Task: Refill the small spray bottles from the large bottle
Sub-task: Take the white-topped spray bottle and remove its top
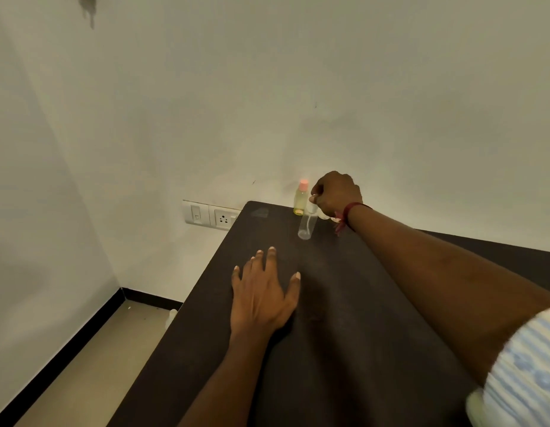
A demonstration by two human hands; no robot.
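Observation:
At the far end of the dark table (344, 318) stands a bottle of yellow liquid with a pink cap (300, 198), close to the wall. Just in front of it is a small clear spray bottle (307, 224), upright. My right hand (337, 194) reaches over it and its fingers curl round the bottle's top. Part of another small object shows under that hand, mostly hidden. My left hand (263, 291) lies flat on the table, fingers spread, holding nothing.
A white wall runs behind the table. A switch and socket plate (210, 215) is mounted left of the table's far corner. The floor and a black skirting board (67, 349) lie to the left, with a pale object (172, 315) by the table's edge.

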